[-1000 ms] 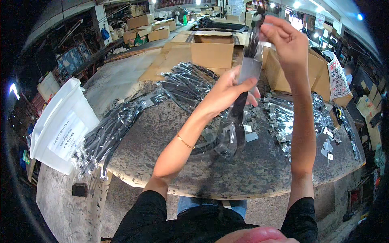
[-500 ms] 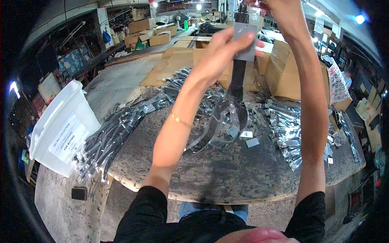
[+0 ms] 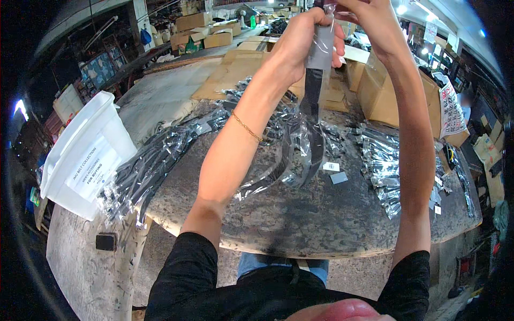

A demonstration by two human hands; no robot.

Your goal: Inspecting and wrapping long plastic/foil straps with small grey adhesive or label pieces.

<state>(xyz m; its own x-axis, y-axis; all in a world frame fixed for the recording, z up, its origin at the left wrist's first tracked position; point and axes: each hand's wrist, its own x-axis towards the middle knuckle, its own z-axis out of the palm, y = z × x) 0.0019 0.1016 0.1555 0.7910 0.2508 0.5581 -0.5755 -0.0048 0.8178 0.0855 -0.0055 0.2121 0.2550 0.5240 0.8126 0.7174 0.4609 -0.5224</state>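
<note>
Both my hands are raised high at the top of the head view. My left hand (image 3: 300, 40) grips the upper part of a long clear plastic sleeve (image 3: 313, 107) with a dark strap inside it. My right hand (image 3: 369, 18) pinches the sleeve's top end, which runs out of the picture. The sleeve hangs down over the round stone table (image 3: 289, 224), its lower end curling among loose packets there.
Heaps of clear-wrapped dark straps (image 3: 155, 160) cover the table's left, and more (image 3: 385, 160) lie at the right. Small grey labels (image 3: 334, 172) lie mid-table. A white plastic bin (image 3: 80, 155) stands left. Cardboard boxes (image 3: 385, 91) are stacked behind. A dark phone (image 3: 105, 242) lies lower left.
Both hands have risen higher with the sleeve, from in front of the boxes to the top edge of the picture. The strap hangs straighter below them.
</note>
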